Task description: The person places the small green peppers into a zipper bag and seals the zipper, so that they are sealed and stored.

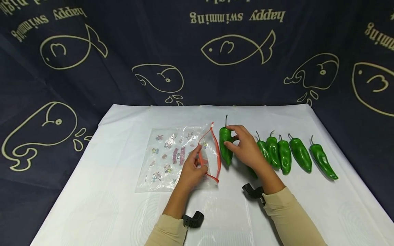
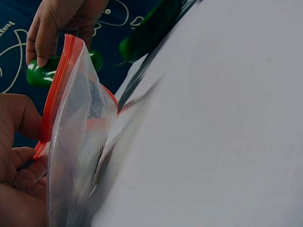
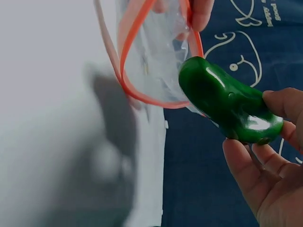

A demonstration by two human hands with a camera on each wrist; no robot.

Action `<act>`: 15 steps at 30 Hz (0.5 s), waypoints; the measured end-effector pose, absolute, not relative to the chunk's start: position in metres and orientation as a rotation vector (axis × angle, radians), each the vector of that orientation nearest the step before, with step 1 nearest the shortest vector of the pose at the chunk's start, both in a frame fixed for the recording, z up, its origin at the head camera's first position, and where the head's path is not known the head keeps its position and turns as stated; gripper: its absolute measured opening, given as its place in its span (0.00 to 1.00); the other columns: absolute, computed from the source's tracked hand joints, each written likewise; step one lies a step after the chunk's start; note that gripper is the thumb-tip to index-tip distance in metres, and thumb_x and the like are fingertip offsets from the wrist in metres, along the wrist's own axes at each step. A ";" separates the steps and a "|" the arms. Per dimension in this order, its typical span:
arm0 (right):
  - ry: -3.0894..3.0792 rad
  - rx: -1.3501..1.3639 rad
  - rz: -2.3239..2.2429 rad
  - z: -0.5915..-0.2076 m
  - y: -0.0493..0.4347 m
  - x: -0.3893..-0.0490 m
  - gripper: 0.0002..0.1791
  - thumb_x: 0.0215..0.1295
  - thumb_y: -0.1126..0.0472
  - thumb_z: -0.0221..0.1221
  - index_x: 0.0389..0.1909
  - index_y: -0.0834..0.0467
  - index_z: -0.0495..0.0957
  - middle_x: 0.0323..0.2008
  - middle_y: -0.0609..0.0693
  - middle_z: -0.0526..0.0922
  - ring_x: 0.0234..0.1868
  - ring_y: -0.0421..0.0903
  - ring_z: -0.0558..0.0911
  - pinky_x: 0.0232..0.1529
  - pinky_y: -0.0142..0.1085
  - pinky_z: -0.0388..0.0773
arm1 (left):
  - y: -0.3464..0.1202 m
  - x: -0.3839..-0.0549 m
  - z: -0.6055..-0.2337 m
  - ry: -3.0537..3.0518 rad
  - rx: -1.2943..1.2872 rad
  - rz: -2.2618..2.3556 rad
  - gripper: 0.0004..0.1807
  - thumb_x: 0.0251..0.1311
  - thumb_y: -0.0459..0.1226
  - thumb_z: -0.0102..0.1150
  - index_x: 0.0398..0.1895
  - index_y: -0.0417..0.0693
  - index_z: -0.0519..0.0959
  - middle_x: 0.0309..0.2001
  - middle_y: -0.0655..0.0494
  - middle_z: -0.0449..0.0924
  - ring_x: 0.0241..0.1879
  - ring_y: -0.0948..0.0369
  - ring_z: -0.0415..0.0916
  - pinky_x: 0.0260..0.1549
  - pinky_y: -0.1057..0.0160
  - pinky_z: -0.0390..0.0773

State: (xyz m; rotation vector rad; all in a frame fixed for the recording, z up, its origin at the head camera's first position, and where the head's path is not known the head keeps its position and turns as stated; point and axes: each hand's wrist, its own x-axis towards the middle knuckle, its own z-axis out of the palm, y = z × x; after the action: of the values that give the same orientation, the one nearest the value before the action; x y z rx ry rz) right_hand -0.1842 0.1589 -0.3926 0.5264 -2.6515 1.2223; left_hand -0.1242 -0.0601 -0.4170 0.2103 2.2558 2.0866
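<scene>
A clear zip bag [image 1: 172, 160] with a red zip edge and small printed figures lies on the white table, its mouth spread towards the right. My left hand [image 1: 192, 169] pinches the red edge at that mouth. Just right of the opening, my right hand [image 1: 246, 145] grips a green pepper [image 1: 226, 145] between thumb and fingers, stem pointing to the far side. In the right wrist view the held pepper [image 3: 222, 101] overlaps the red rim, its blunt end towards the opening. The left wrist view has the bag [image 2: 71, 142] standing partly raised at its mouth.
Several more green peppers lie in a loose row to the right, among them one in the middle [image 1: 284, 157] and one at the far right [image 1: 323, 162]. Part of another [image 1: 252, 172] shows beneath the right wrist. A dark cloth [image 1: 197, 85] with fish drawings hangs behind the table.
</scene>
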 end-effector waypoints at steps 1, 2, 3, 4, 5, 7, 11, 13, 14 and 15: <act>-2.653 0.518 1.226 -0.393 0.158 -0.184 0.30 0.63 0.63 0.65 0.66 0.54 0.70 0.61 0.54 0.72 0.46 0.52 0.82 0.42 0.47 0.77 | -0.060 -0.124 -0.417 2.254 0.212 2.089 0.44 0.47 0.20 0.53 0.74 0.33 0.57 0.64 0.33 0.66 0.50 0.37 0.76 0.32 0.72 0.74; -2.653 0.511 1.232 -0.393 0.157 -0.184 0.30 0.63 0.63 0.65 0.66 0.54 0.70 0.61 0.54 0.72 0.46 0.52 0.82 0.42 0.47 0.77 | -0.060 -0.124 -0.417 2.252 0.213 2.091 0.44 0.47 0.20 0.53 0.74 0.33 0.57 0.64 0.33 0.66 0.50 0.37 0.76 0.32 0.72 0.74; -2.654 0.505 1.236 -0.393 0.156 -0.184 0.30 0.63 0.62 0.65 0.66 0.54 0.70 0.61 0.54 0.71 0.46 0.52 0.82 0.42 0.46 0.77 | -0.060 -0.124 -0.417 2.253 0.212 2.089 0.44 0.47 0.20 0.53 0.74 0.33 0.58 0.64 0.32 0.66 0.50 0.37 0.76 0.32 0.72 0.74; -2.654 0.500 1.240 -0.393 0.155 -0.184 0.30 0.63 0.62 0.65 0.66 0.54 0.70 0.61 0.54 0.71 0.46 0.52 0.82 0.42 0.46 0.77 | -0.060 -0.124 -0.417 2.254 0.212 2.088 0.44 0.47 0.20 0.53 0.74 0.33 0.57 0.64 0.33 0.66 0.50 0.37 0.76 0.33 0.72 0.74; -2.653 0.495 1.245 -0.394 0.154 -0.184 0.30 0.63 0.62 0.65 0.66 0.54 0.70 0.61 0.54 0.72 0.46 0.52 0.82 0.41 0.46 0.77 | -0.060 -0.124 -0.417 2.256 0.207 2.085 0.44 0.47 0.20 0.53 0.74 0.33 0.58 0.63 0.32 0.66 0.50 0.37 0.76 0.33 0.72 0.74; -2.644 0.494 1.260 -0.394 0.153 -0.184 0.30 0.63 0.62 0.65 0.66 0.54 0.70 0.61 0.54 0.72 0.46 0.52 0.82 0.41 0.45 0.76 | -0.060 -0.124 -0.417 2.255 0.204 2.083 0.44 0.47 0.20 0.53 0.75 0.34 0.58 0.62 0.32 0.67 0.50 0.37 0.76 0.33 0.72 0.74; -2.627 0.492 1.300 -0.396 0.150 -0.184 0.30 0.63 0.63 0.65 0.66 0.54 0.70 0.60 0.54 0.72 0.45 0.51 0.82 0.40 0.44 0.76 | -0.060 -0.124 -0.417 2.244 0.207 2.090 0.45 0.47 0.21 0.53 0.75 0.34 0.57 0.62 0.32 0.67 0.50 0.37 0.76 0.32 0.71 0.74; -2.625 0.483 1.316 -0.396 0.148 -0.184 0.30 0.63 0.63 0.65 0.66 0.54 0.70 0.60 0.54 0.72 0.45 0.51 0.81 0.40 0.44 0.77 | -0.060 -0.124 -0.417 2.238 0.213 2.096 0.45 0.47 0.20 0.52 0.75 0.34 0.57 0.64 0.33 0.66 0.51 0.37 0.76 0.32 0.71 0.74; -2.628 0.477 1.321 -0.397 0.147 -0.185 0.30 0.63 0.62 0.65 0.66 0.54 0.70 0.59 0.54 0.72 0.46 0.51 0.81 0.39 0.44 0.77 | -0.060 -0.124 -0.417 2.239 0.216 2.097 0.45 0.47 0.20 0.52 0.75 0.34 0.57 0.65 0.33 0.65 0.51 0.37 0.76 0.32 0.72 0.74; -2.630 0.472 1.322 -0.397 0.146 -0.185 0.30 0.63 0.62 0.65 0.66 0.54 0.70 0.59 0.54 0.72 0.46 0.50 0.81 0.40 0.44 0.76 | -0.060 -0.124 -0.418 2.239 0.219 2.098 0.45 0.46 0.20 0.52 0.75 0.34 0.57 0.65 0.33 0.64 0.51 0.37 0.76 0.32 0.72 0.74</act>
State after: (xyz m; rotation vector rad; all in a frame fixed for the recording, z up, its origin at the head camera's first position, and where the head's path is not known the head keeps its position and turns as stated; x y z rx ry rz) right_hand -0.1849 0.1462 -0.3974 0.4716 -2.6298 1.3220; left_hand -0.1243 -0.0599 -0.4176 0.2189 2.2394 2.0984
